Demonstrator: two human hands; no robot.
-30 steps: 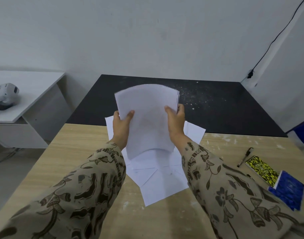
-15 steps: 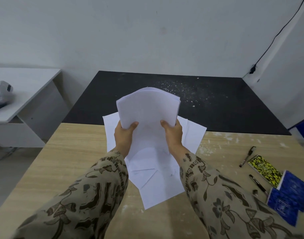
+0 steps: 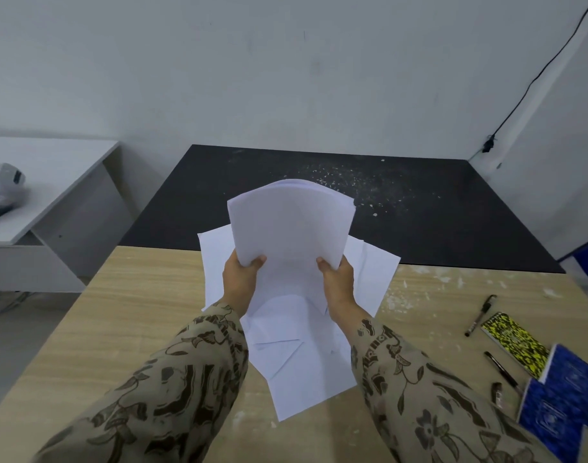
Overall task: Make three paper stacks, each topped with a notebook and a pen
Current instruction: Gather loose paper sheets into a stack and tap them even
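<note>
- The wooden tabletop carries loose sheets fanned crookedly beneath the hands; any bundle set down on them would probably sit askew or slide.
- The paper bundle stands upright above those sheets, its top bowing away; a slack hold could let pages fan out and drop.
- The left hand and right hand clamp its lower corners, fingers closed on the paper.
- Right of the sheets lie three notebooks, one yellow, two blue, overlapping; a sleeve could knock them.
- The pens beside the notebooks may roll.
</note>
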